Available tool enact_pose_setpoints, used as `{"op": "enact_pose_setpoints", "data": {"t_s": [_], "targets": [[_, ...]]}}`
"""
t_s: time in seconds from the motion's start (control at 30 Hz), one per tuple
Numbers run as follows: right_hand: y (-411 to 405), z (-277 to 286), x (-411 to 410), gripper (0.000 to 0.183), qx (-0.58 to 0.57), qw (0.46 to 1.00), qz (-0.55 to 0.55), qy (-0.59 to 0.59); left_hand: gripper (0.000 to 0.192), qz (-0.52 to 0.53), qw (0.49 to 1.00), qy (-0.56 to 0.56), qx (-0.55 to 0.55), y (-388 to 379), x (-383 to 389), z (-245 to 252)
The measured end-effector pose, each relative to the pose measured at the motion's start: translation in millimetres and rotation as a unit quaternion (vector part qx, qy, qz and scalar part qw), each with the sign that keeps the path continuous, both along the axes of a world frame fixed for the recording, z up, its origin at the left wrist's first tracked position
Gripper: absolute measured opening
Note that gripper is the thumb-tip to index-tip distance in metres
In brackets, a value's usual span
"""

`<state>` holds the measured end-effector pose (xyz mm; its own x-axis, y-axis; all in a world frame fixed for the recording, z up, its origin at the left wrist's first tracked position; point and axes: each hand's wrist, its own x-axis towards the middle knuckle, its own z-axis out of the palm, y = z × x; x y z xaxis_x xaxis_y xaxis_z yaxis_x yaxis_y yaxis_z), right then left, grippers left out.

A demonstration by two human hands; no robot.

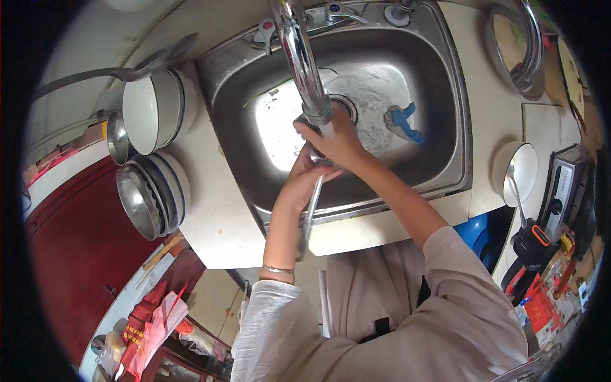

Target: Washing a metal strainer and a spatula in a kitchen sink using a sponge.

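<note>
Under the chrome faucet [298, 57], both my hands are on a long-handled metal kitchen utensil [312, 200] over the steel sink [441, 157]. My left hand [305, 179] grips it from below, where the handle meets the head. That handle slants back past the sink's front edge towards me. My right hand [336, 143] closes over the head from above, thumb stretched to the left. Fingers and the spout hide most of the head, so its shape is unclear. A crumpled blue cloth-like thing [405, 123] lies on the sink floor, right of my hands.
Left of the sink stand stacked white bowls [141, 114] with a metal spatula [138, 69] across them, and nested metal bowls [138, 203]. On the right are a white bowl [518, 174] holding a spoon [518, 196], and a pan [508, 43]. Lever taps [265, 36] line the back rim.
</note>
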<state>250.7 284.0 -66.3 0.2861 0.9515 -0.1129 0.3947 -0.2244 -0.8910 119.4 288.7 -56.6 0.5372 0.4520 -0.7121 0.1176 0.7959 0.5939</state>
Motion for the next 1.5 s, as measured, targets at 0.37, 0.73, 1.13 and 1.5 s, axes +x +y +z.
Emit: {"op": "enact_pose_setpoints", "data": {"t_s": [0.37,0.73,1.13,1.5], "targets": [[-26,-62,16,0.035,-0.129,0.990,0.043,-0.028,0.050,0.022,0.994,-0.068,-0.084,-1,1,-20],[-80,-8,65,0.029,-0.035,0.974,-0.080,-0.211,0.021,0.101,0.994,0.009,-0.044,-1,28,-37],[-113,19,1,0.032,-0.216,0.975,0.048,0.026,0.018,0.293,0.955,0.000,-0.050,-17,60,-55],[-120,44,15,0.039,-0.220,0.962,0.090,-0.131,0.020,0.382,0.909,0.068,-0.150,-14,53,-75]]}}
